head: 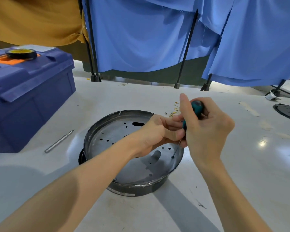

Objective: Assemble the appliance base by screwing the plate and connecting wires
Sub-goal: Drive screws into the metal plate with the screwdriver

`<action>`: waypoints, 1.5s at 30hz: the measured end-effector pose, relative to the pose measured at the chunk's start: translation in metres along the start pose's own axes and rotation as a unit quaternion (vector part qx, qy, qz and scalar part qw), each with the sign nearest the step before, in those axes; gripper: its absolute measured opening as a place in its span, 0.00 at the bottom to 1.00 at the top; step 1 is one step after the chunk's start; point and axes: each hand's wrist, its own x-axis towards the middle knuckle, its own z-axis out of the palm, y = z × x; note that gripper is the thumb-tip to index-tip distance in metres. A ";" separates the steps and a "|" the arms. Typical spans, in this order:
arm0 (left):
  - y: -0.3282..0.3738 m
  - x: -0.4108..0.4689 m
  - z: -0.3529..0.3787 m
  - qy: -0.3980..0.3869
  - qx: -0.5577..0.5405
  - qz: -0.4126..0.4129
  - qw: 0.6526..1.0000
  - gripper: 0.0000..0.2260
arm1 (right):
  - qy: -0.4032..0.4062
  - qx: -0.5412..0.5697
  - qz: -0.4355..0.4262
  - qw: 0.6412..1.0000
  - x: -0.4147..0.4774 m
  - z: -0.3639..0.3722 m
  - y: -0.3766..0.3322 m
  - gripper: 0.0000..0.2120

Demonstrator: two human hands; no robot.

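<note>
Screwdriving looks to be the step in hand. The right hand [208, 129] curls round the handle of the teal screwdriver [197, 107]; the left hand [157, 131] pinches it lower down, steadying it. Its tip meets a hole by the right rim of the plate [117, 131], which sits on the base [137, 190]. Any screw is too small to see. Next likely calls for turning under steady downward pressure.

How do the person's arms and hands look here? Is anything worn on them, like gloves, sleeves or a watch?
Both are bare. The left hand and the right hand have no gloves, and no ring shows on the fingers in view. The left forearm and right forearm carry no sleeve, watch or band up to the picture's edge.
</note>
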 end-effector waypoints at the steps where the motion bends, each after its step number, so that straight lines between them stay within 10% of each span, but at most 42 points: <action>1: 0.001 -0.001 -0.001 -0.008 0.001 0.001 1.000 0.09 | -0.044 0.031 0.020 0.998 0.004 -0.004 -0.001 0.14; 6: 0.003 -0.004 0.000 -0.044 -0.023 -0.001 0.999 0.11 | -0.360 0.194 0.044 0.911 0.038 -0.035 0.010 0.09; 16: 0.000 0.000 0.001 -0.010 0.022 0.016 1.000 0.17 | 0.027 -0.006 0.025 0.999 -0.005 0.008 -0.003 0.16; 23: 0.002 -0.003 -0.006 -0.045 -0.028 0.002 0.999 0.10 | -0.348 0.232 0.076 0.905 0.040 -0.030 0.005 0.07; 32: 0.002 -0.001 0.001 -0.001 0.030 0.031 0.999 0.15 | 0.059 0.000 0.007 0.998 -0.001 0.013 0.001 0.17; 39: 0.006 -0.007 0.000 -0.071 0.013 0.013 0.997 0.11 | -0.322 0.238 0.117 0.909 0.034 -0.024 0.007 0.13; 45: 0.003 -0.004 -0.002 -0.019 0.016 0.014 1.000 0.16 | -0.067 0.212 0.132 0.966 0.007 0.005 0.002 0.21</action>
